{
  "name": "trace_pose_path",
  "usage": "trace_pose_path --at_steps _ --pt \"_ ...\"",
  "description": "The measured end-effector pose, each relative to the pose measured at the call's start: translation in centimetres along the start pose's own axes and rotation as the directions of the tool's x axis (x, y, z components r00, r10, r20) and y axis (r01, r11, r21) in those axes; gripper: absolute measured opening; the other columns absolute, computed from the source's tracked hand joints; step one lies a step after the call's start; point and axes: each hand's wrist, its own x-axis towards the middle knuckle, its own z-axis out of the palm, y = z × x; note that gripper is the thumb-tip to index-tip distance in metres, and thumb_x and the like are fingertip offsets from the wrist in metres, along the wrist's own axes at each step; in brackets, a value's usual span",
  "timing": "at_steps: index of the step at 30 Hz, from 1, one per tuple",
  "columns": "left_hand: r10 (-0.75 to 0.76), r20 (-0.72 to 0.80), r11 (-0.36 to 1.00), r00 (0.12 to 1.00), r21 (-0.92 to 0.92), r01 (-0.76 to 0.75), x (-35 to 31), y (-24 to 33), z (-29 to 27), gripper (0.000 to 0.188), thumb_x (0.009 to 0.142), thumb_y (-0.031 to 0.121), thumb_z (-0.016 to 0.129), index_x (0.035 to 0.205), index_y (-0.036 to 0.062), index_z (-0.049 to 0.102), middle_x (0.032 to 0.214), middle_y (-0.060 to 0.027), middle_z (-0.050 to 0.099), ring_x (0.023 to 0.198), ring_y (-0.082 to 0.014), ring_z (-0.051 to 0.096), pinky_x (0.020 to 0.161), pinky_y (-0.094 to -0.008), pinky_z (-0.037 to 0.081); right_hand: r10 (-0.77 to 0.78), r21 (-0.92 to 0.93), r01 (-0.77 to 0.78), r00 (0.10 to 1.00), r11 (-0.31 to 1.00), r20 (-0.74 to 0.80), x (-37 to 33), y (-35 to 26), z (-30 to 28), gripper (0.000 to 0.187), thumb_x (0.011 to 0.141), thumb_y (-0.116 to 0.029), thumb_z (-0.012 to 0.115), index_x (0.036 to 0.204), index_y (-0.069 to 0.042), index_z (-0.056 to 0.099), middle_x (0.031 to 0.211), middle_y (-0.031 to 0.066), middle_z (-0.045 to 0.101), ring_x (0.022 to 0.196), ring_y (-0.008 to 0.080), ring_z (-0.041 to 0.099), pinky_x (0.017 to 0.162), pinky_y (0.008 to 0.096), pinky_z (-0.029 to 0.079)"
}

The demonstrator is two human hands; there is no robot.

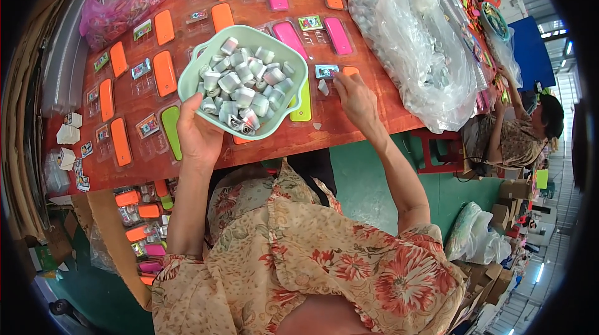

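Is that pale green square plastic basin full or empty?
Fairly full: many small grey and white rolls lie heaped inside the basin.

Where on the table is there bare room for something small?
Bare red table shows at the front left, between the nearest orange case there and the edge, and between the right hand and the big clear bag. Crowded with cases: left of the bowl in the left hand, and beyond it.
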Motion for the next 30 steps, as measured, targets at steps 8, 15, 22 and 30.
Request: trace_pose_path --at_steps 8,15,22,30 --pt "-0.069 -0.03 0.997 0.997 -0.033 0.068 -0.7 0.0 -0.7 0.045 0.079 0.022 0.046 0.119 0.0018 0.04 0.116 -0.0089 0.049 0.106 -0.0224 0.047 0.091 -0.0373 0.036 0.011 0.016 -0.01 1.0 1.0 -0.013 -0.6 -0.3 -0.2 0.017 0.079 -0.015 0.054 0.094 -0.009 0.058 0.078 0.0121 0.057 0.069 0.0295 0.057 0.058 0.0375 0.044" --pt "-0.083 0.031 0.996 0.996 -0.013 0.084 -1.3 -0.9 -0.8 0.046 0.078 0.022 0.048 0.119 0.0021 0.04 0.116 -0.0092 0.049 0.105 -0.0222 0.048 0.09 -0.0364 0.036 0.073 0.345 -0.048 0.996 0.937 -0.061 -0.1 -1.4 -2.8 0.011 0.077 -0.012 0.056 0.082 -0.002 0.058 0.073 0.0099 0.057 0.064 0.0217 0.058 0.053 0.0315 0.043" --pt "-0.011 0.116 0.996 0.993 0.09 0.0 -1.2 -2.3 0.3 0.046 0.078 0.02 0.05 0.12 0.0044 0.04 0.114 -0.0076 0.051 0.103 -0.0203 0.05 0.087 -0.0349 0.04 -0.516 0.403 0.417 0.838 0.814 0.175 -0.6 -9.7 -5.6 0.043 0.067 -0.007 0.065 0.108 -0.007 0.051 0.09 0.0102 0.056 0.077 0.0235 0.055 0.063 0.0326 0.044" --pt "-0.025 0.142 0.993 0.989 0.116 0.008 -0.4 -1.2 0.3 0.046 0.075 0.015 0.05 0.119 0.0033 0.039 0.112 -0.0072 0.05 0.101 -0.0179 0.05 0.085 -0.0326 0.041 -0.684 0.347 0.597 0.689 0.724 0.242 1.4 -11.0 -3.1 0.043 0.066 -0.005 0.06 0.107 -0.007 0.048 0.086 0.0111 0.055 0.081 0.0303 0.055 0.067 0.0384 0.045"
